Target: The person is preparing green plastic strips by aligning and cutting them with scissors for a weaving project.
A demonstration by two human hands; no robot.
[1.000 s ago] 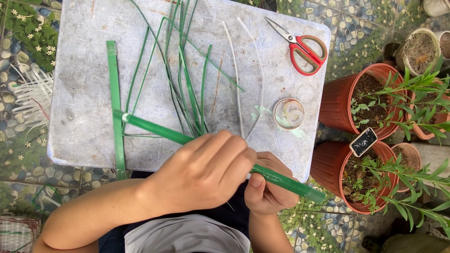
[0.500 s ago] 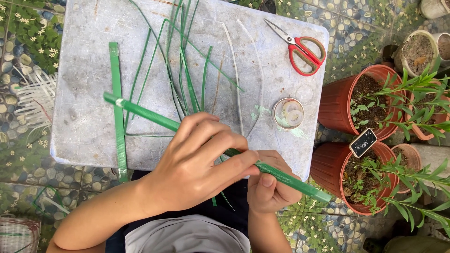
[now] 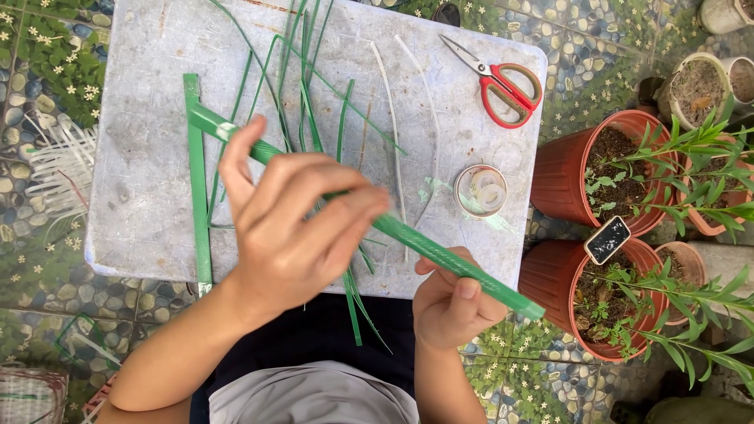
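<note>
since half a second ago my left hand (image 3: 294, 235) has slid up along the green strip (image 3: 440, 253), toward its far end, and that end now sits closer to the flat green band (image 3: 196, 188) lying along the left side of the worktop (image 3: 141, 157). the right hand (image 3: 452, 302) has hardly shifted.

the strip's long axis runs from about 10 o'clock, near the top of the band, down to about 4 o'clock, where its free end pokes out past the worktop edge toward the lower clay pot (image 3: 550, 283). the left grip is curled over the strip around its upper half, forefinger stretched out toward 10 o'clock along it, the other fingers laid across it. the right grip is closed on the strip further down, thumb on top, fingers tucked underneath. so the strip spans both hands, with the left hand nearer the far end and the right hand nearer the free end.

the strip is stiff-looking, straight, narrow, mid green with a faint ribbed or woven texture. beneath it lie thin green slivers (image 3: 310, 118) and two pale strands (image 3: 393, 133). red scissors (image 3: 510, 90) lie at 1 o'clock, and a small roll of clear tape (image 3: 481, 191) sits just past the right hand.
</note>
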